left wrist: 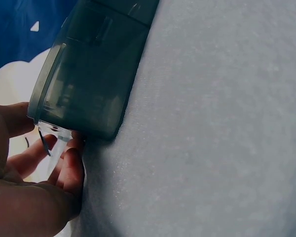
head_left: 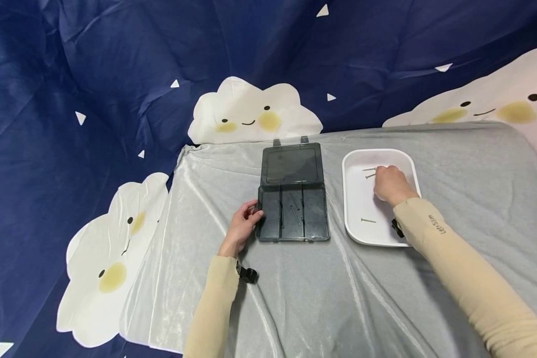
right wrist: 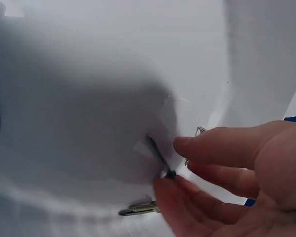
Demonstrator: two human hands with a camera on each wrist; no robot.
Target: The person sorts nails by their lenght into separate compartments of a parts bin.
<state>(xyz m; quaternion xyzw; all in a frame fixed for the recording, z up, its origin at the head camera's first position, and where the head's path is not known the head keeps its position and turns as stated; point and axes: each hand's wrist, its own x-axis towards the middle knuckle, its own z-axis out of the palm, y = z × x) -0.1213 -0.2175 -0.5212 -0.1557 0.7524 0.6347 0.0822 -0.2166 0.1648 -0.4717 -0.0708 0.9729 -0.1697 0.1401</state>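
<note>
A dark translucent compartment box (head_left: pixel 314 214) lies with its lid (head_left: pixel 292 165) folded back. Thin dark screws (head_left: pixel 294 215) lie in its middle compartment. My left hand (head_left: pixel 242 226) grips the box's left edge, thumb at the rim; in the left wrist view, fingers curl beside a clear latch (left wrist: pixel 56 153). My right hand (head_left: pixel 391 185) is down inside a white tray (head_left: pixel 352 229), fingers bent. In the right wrist view, a dark screw (right wrist: pixel 159 154) touches a fingertip; whether it is pinched is unclear. Brass-coloured screws (head_left: pixel 368 220) lie on the tray floor, several near that hand.
A grey plush cloth (head_left: pixel 304 288) covers the table under the box and tray. Behind it hangs a dark blue curtain (head_left: pixel 259 40) printed with clouds and triangles. The tray stands right of the box, with a narrow strip of cloth between them.
</note>
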